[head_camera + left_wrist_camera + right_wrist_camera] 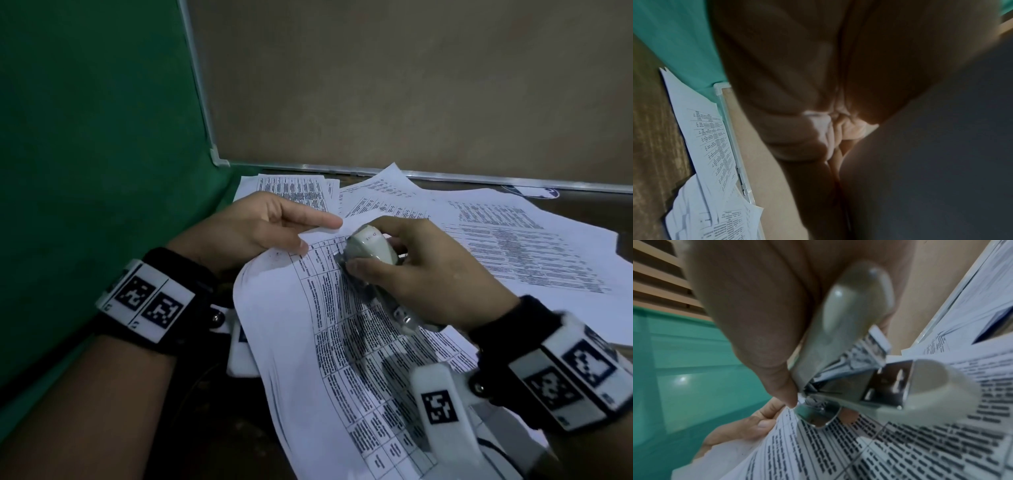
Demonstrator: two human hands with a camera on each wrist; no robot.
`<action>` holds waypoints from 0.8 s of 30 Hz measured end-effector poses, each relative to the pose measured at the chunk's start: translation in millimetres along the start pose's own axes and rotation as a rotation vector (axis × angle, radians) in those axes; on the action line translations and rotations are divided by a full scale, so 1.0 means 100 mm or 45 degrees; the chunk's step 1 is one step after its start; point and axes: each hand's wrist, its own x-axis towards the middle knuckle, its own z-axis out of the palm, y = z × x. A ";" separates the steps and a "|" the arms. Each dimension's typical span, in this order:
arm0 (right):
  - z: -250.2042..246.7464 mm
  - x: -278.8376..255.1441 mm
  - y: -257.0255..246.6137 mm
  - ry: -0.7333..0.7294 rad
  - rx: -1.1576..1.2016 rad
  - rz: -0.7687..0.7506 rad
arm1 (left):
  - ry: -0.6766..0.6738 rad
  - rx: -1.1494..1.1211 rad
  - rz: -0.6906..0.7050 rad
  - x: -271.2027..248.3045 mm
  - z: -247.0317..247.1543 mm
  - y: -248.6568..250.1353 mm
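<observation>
Your right hand (428, 274) grips the stapler (371, 251), its mouth over the top corner of the printed sheets (308, 342) that your left hand (246, 233) pinches just beside it; squeeze while the sheets sag unaligned and the staple could miss a page or nip your fingertip. More printouts (513, 246) litter the dark wooden table (651, 138), with a green wall (85, 137) at left and a metal-framed board (376, 85) behind

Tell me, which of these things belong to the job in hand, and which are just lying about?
In use:
- stapler, gripped by the right hand
- printed sheets, with the stapler at their corner, pinched by the left hand

Lying about:
- other printed pages, spread over the table
- framed board leaning behind
</observation>
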 end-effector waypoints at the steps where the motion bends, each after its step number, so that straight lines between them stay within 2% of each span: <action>1: 0.02 0.01 0.01 -0.006 -0.001 0.003 | -0.002 0.002 -0.002 0.00 0.00 0.00; 6: 0.09 0.05 0.04 -0.027 0.019 0.042 | -0.036 0.022 -0.001 0.02 0.05 -0.01; 15: 0.13 0.03 0.00 0.073 0.087 0.121 | -0.044 -0.012 -0.027 0.02 0.10 0.01; 24: 0.06 0.00 -0.09 0.133 0.410 0.091 | -0.002 0.041 -0.102 0.00 -0.02 -0.02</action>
